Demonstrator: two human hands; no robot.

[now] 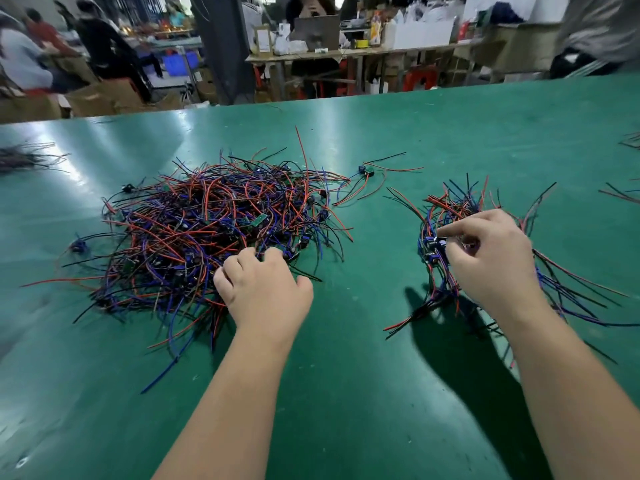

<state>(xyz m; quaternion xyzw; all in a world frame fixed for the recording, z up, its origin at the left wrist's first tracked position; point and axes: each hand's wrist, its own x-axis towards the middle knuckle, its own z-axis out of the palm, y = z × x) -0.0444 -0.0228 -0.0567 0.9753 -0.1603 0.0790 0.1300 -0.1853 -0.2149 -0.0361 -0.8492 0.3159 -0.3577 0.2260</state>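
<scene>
A large tangled pile [207, 233] of red, blue and black wires with small dark parts and green boards lies on the green table [346, 393]. My left hand [263, 289] reaches into the pile's near right edge, fingers curled down among the wires; whether it holds one is hidden. To the right, my right hand [491, 261] grips a gathered bundle [436, 247] of the same wired parts, held above the table, wire ends fanning out up and down.
One loose wired part [365, 169] lies between pile and bundle, another [78, 245] left of the pile. More wire heaps sit at the left edge [24, 157] and right edge [623, 192]. Beyond the table, people work at cluttered benches.
</scene>
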